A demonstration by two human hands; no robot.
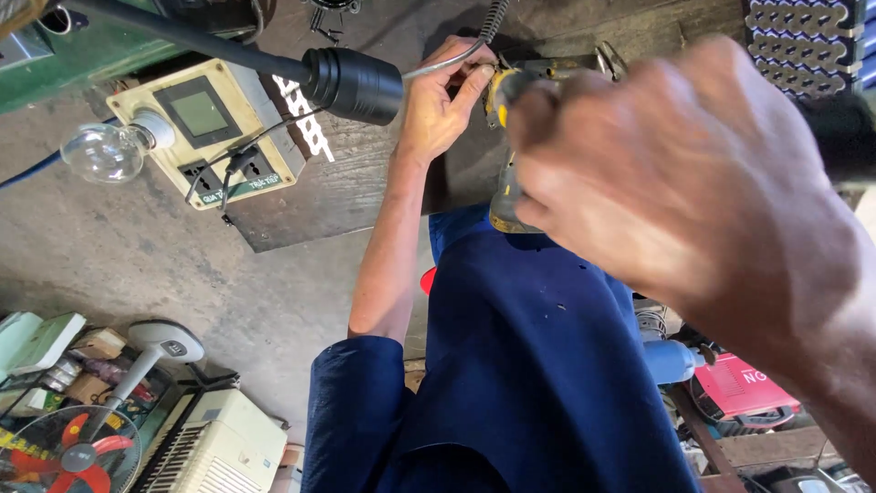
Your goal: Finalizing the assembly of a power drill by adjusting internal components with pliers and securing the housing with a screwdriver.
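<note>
Pinching a thin grey wire point(436, 64) with the left hand point(444, 99), thumb and fingers closed tight on it, and pressing it to the top of the yellow and black power tool point(505, 203), most likely to keep the wire from slipping off that spot. Keeping the tool at the top middle of the view, on the edge of the dark wooden board point(365, 196), just above the blue clothes point(538, 365), close in where both hands can get at it. Bringing the right hand point(680, 173) in very near the camera, big and blurry, with fingers bent toward the tool's yellow end; not showing clearly if that hand is gripping or only touching, so not able to tell. Letting a curly black cord point(494, 16) hang down just behind the left hand. Pointing a thick black tube point(351, 85) in from the left, near the left hand, maybe so it is easy to grab. Leaving a cream box with a small screen and plug holes point(205, 128) on the board to the left, with a clear light bulb point(102, 152) sticking out of its side and thin black wires plugged in. Stacking a block of round cells in a holder point(803, 41) up in the right corner. Keeping a red fan point(78, 447), a white ribbed box point(219, 447) and a red machine point(744, 388) low down on the floor, well apart from the hands.
</note>
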